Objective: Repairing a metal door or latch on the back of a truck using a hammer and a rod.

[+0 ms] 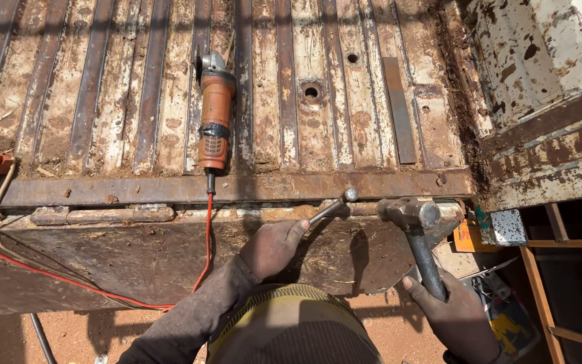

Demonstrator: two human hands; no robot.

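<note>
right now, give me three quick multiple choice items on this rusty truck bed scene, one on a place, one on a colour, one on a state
1. Where does the angle grinder lie?
A. on the ribbed bed floor
B. on the ground
C. in the left hand

2. What colour is the grinder's cord?
A. blue
B. red
C. green

3. What does the right hand grip?
A. nothing
B. a saw
C. a hammer

Answers: 1 A, it rests flat on the ribs, untouched. 2 B, a red lead runs from its tail. 3 C, fingers wrap the handle while the left hand holds a chisel against the rusty edge.
</note>
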